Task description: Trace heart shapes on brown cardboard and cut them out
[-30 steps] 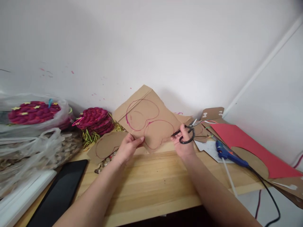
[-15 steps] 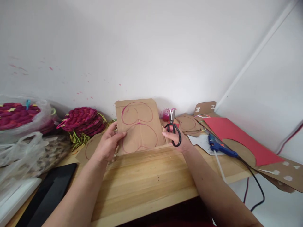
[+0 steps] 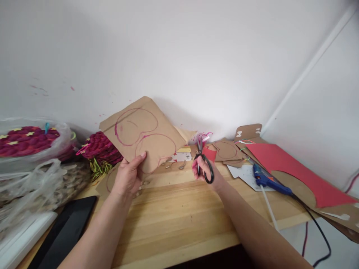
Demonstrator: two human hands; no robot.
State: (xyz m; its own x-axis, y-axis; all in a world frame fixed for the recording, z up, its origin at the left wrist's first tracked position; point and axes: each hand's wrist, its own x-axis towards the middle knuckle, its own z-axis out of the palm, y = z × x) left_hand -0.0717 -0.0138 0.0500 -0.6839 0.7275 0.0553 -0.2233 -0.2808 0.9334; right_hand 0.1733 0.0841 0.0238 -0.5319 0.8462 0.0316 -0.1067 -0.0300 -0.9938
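A piece of brown cardboard (image 3: 165, 129) with two heart-like outlines drawn in purple is gripped at its lower corner by my left hand (image 3: 129, 173), thumb on the front face. The sheet is tilted and raised off the table. My right hand (image 3: 203, 170) holds black-handled scissors (image 3: 208, 170), their blades pointing up and away from me. Between the scissors and the cardboard there is a gap. The fingers of my left hand behind the sheet are hidden.
A blue glue gun (image 3: 270, 182) with a white stick lies at right beside red card (image 3: 291, 170). Cardboard pieces (image 3: 226, 150) rest at the back. On the left are a black tablet-like slab (image 3: 66, 228), plastic bags (image 3: 47, 183) and a stack of magenta pieces (image 3: 102, 149).
My right hand has let go of the cardboard's right side and keeps the scissors. My left hand has turned the sheet and lifted it up and left.
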